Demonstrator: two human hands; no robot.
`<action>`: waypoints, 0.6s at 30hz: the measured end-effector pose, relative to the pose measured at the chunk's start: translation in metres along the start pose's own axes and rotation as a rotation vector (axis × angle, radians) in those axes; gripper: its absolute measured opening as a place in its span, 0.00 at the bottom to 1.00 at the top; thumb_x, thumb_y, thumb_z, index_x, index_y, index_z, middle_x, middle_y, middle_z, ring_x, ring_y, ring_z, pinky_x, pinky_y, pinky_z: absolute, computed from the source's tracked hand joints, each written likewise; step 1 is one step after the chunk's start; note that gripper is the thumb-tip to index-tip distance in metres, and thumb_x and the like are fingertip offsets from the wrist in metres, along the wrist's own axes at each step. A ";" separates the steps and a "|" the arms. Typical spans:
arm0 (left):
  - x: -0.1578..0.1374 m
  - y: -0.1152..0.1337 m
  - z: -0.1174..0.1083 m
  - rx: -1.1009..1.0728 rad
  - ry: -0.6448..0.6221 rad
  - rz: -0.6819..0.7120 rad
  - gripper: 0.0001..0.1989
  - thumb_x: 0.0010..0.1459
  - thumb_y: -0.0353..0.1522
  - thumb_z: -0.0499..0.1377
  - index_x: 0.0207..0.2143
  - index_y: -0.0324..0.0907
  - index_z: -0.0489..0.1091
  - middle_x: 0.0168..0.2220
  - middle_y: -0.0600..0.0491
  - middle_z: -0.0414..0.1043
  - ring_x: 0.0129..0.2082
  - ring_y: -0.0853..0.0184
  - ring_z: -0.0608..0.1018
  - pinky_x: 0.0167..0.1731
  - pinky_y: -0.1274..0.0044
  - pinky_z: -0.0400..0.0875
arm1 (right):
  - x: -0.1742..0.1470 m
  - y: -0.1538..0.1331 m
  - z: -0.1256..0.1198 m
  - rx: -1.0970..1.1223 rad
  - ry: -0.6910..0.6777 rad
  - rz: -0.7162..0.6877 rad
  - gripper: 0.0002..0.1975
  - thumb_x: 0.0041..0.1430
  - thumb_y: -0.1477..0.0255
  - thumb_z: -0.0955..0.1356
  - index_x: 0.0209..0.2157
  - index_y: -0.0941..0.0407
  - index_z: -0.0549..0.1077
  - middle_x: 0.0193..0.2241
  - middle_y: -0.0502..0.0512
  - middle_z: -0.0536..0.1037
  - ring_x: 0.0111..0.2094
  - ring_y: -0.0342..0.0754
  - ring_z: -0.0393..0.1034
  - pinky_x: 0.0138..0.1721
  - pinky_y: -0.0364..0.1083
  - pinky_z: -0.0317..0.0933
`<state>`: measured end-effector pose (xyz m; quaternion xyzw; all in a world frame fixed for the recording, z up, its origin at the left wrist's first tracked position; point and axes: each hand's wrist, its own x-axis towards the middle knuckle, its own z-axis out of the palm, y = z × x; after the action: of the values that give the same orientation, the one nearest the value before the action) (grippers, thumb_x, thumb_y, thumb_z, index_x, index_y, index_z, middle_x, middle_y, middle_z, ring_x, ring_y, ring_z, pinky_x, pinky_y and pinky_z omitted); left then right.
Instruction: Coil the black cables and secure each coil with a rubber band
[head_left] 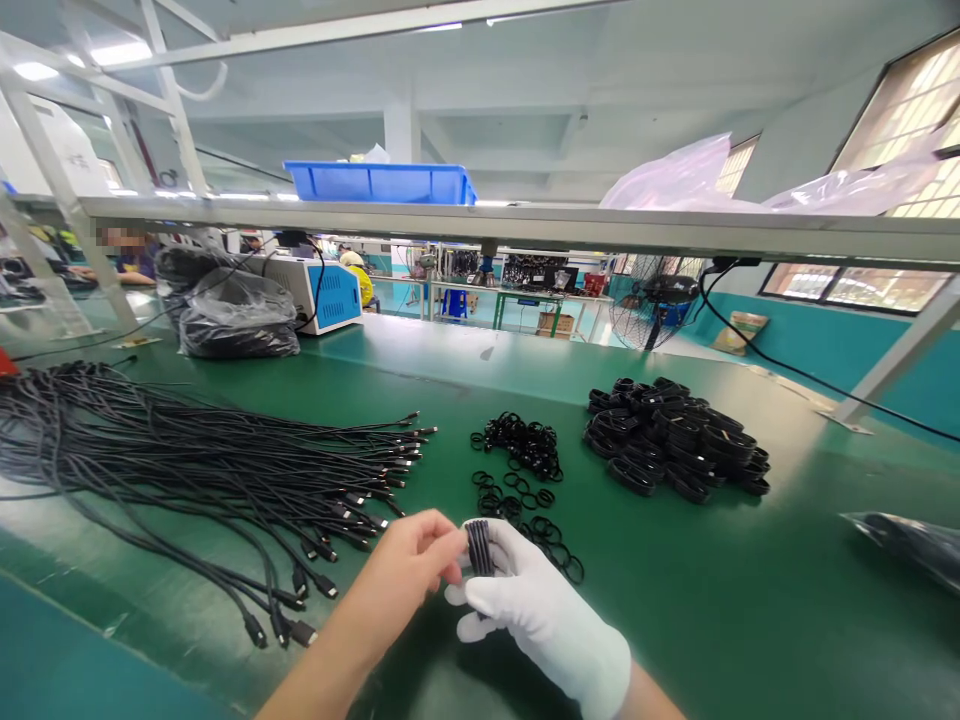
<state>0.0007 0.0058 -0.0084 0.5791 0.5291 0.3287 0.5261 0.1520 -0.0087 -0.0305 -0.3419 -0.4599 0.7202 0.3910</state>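
A coiled black cable [480, 548] is held above the green table, its loops stacked side by side. My right hand [536, 600], in a white glove, is closed around the coil. My left hand [409, 565], bare, has its thumb and fingers pinched together at the coil's left side; the fingertips partly hide what they grip. Just beyond the hands lie loose black rings [551, 540], with a denser heap of small black rings [521, 440] behind them. Long straight black cables [225, 450] with plugs spread over the left side. Coiled cables [675, 435] form a pile at the right.
A shelf beam [525, 222] crosses above the table and carries a blue bin [382, 183]. Black plastic bags [240, 315] and a blue-and-white machine [322, 293] stand at the back left. A clear plastic bag [911, 545] lies at the right edge. A fan [652, 300] is behind.
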 end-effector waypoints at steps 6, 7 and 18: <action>-0.005 -0.009 0.010 -0.222 -0.074 -0.023 0.09 0.45 0.33 0.60 0.22 0.39 0.62 0.17 0.63 0.58 0.17 0.78 0.57 0.16 0.83 0.47 | 0.004 0.005 0.002 -0.018 0.036 -0.007 0.26 0.38 0.78 0.71 0.43 0.59 0.63 0.37 0.55 0.71 0.36 0.49 0.68 0.31 0.45 0.61; -0.004 -0.009 0.011 -0.225 -0.065 -0.026 0.08 0.44 0.33 0.60 0.23 0.39 0.62 0.18 0.62 0.59 0.17 0.78 0.58 0.16 0.84 0.48 | 0.004 0.006 0.002 -0.020 0.042 -0.006 0.26 0.37 0.79 0.70 0.42 0.58 0.63 0.36 0.55 0.71 0.36 0.49 0.68 0.31 0.45 0.61; -0.001 -0.014 0.002 -0.192 -0.205 0.003 0.06 0.46 0.31 0.58 0.23 0.39 0.64 0.19 0.58 0.65 0.19 0.74 0.68 0.23 0.80 0.64 | 0.004 0.014 0.000 0.059 -0.004 -0.013 0.25 0.37 0.76 0.74 0.39 0.59 0.65 0.31 0.53 0.72 0.32 0.46 0.68 0.32 0.45 0.60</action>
<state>-0.0012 0.0029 -0.0222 0.5575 0.4376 0.3177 0.6299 0.1468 -0.0091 -0.0439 -0.3255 -0.4414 0.7317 0.4047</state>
